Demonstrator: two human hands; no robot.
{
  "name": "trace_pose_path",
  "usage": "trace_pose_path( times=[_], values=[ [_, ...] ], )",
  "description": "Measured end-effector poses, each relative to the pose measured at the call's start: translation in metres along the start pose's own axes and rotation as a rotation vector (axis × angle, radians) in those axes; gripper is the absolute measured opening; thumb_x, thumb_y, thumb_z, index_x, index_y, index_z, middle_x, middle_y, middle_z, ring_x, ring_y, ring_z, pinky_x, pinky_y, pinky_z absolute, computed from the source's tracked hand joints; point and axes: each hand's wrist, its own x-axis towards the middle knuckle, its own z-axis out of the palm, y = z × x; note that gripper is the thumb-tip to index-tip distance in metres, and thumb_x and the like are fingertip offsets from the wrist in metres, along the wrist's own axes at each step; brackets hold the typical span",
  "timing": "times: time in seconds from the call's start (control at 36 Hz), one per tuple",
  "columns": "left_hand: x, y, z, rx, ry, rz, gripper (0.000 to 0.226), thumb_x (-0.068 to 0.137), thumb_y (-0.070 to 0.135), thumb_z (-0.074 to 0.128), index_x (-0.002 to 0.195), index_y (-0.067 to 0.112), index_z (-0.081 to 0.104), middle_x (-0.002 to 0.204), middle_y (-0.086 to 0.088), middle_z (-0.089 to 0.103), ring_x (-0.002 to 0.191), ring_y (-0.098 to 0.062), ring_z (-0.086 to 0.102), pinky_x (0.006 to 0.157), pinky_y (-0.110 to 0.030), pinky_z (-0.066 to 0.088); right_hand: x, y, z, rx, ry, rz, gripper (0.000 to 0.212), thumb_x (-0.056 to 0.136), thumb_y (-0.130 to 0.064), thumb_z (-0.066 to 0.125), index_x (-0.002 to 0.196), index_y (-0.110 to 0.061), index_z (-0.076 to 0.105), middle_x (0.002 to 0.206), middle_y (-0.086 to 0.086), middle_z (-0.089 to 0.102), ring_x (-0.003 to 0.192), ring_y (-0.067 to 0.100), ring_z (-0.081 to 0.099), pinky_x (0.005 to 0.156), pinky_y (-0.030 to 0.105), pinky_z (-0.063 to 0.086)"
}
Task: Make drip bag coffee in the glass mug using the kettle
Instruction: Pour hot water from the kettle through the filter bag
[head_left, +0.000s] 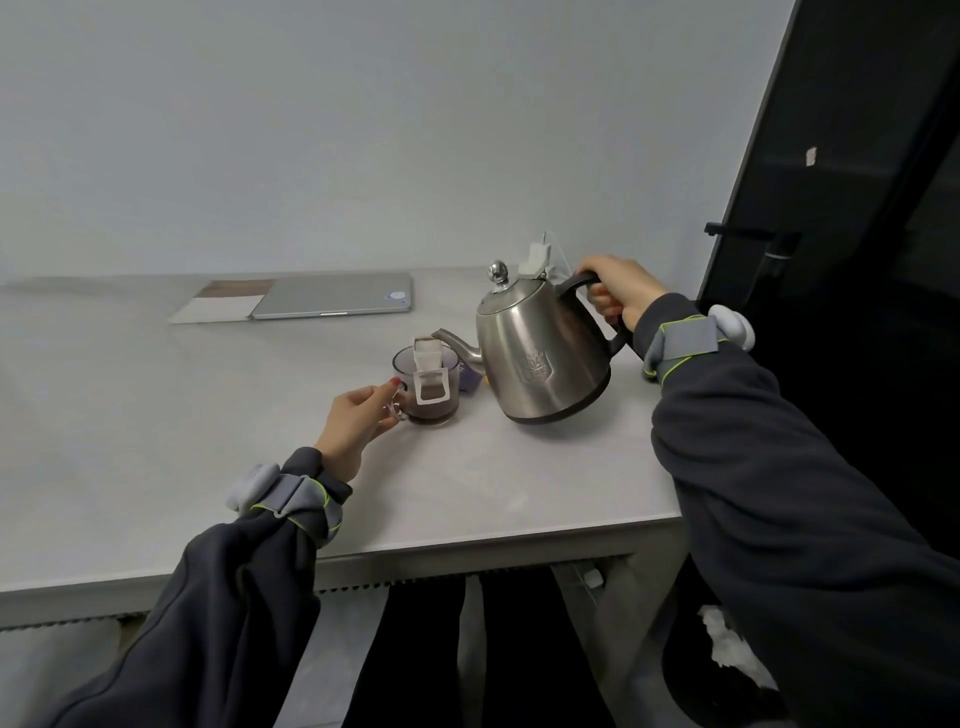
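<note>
— Pale grey worktop (156, 415) under a bare wall: who is at it, nearest first?

— A person in dark sleeves, a grey band on each wrist, making drip bag coffee. Nearest, the left hand (358, 421) reaches in from the near edge. Its thumb and forefinger are closed on the handle of the glass mug (434, 410), most likely to steady it against the pour.

— And the mug itself?

— It stands on the worktop at centre, just right of that hand. The drip bag (430, 376) hangs open across its rim. One paper ear is folded down the near side, so the filter sits above the dark liquid in the bottom.

— The kettle?

— Steel kettle (540, 358), right of the mug, is tipped toward it, spout tip just above the bag. The right hand (621, 293) is wrapped round the black handle on the kettle's far right side, which tips the body forward. Whether water is leaving the spout cannot be made out.

— How far along?

— By my reading, mid-pour. Coffee fills only the lower part of the mug, so more water seems needed before the bag comes off.

— Anything behind?

— A purple packet (470, 379) sits half hidden between mug and kettle. Farther back, a closed laptop (337, 301) lies flat with a board (223, 309) to its left, both well apart from the brewing. A dark door (857, 208) stands at far right.
</note>
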Motion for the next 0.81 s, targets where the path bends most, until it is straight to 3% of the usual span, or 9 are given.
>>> trace_pose_path(
  times=[0.22,0.33,0.44,0.58,0.81],
  values=[
    [0.001,0.000,0.000,-0.015,0.003,-0.002,0.024,0.094,0.024,0.056,0.080,0.007,0.066,0.083,-0.009,0.062,0.079,-0.018,0.053,0.075,-0.019,0.053,0.000,-0.005,0.003,-0.059,0.013,-0.020,0.031,0.081,-0.017,0.048,0.054,-0.020,0.033,0.031,-0.010,0.024,0.029,0.008,0.014,0.040,0.018,0.010],
    [0.002,-0.002,0.000,-0.016,0.001,-0.002,0.024,0.094,0.024,0.056,0.081,0.007,0.067,0.084,-0.009,0.063,0.080,-0.019,0.053,0.082,-0.025,0.051,0.002,-0.008,0.003,-0.070,0.004,-0.029,0.031,0.081,-0.017,0.047,0.055,-0.020,0.033,0.032,-0.010,0.023,0.029,0.008,0.014,0.039,0.016,0.009],
    [0.004,-0.002,-0.001,-0.011,0.003,0.001,0.024,0.093,0.024,0.056,0.081,0.007,0.067,0.080,-0.007,0.060,0.078,-0.018,0.052,0.070,-0.016,0.054,0.003,-0.012,0.002,-0.089,0.004,-0.036,0.027,0.079,-0.017,0.047,0.056,-0.020,0.033,0.032,-0.010,0.023,0.030,0.008,0.013,0.039,0.014,0.009],
    [0.004,-0.003,-0.002,-0.019,0.001,-0.006,0.024,0.093,0.025,0.057,0.081,0.007,0.067,0.084,-0.010,0.059,0.081,-0.021,0.051,0.079,-0.023,0.051,0.007,-0.014,0.000,-0.099,0.014,-0.043,0.024,0.078,-0.017,0.048,0.058,-0.019,0.036,0.035,-0.008,0.023,0.032,0.009,0.013,0.037,0.014,0.009],
    [0.003,-0.001,-0.001,-0.017,-0.008,-0.003,0.025,0.093,0.025,0.056,0.083,0.005,0.067,0.081,-0.006,0.064,0.081,-0.020,0.054,0.072,-0.020,0.051,0.010,-0.016,-0.001,-0.112,0.017,-0.052,0.022,0.077,-0.016,0.048,0.058,-0.019,0.037,0.035,-0.008,0.022,0.035,0.009,0.013,0.037,0.016,0.009]
  ],
)
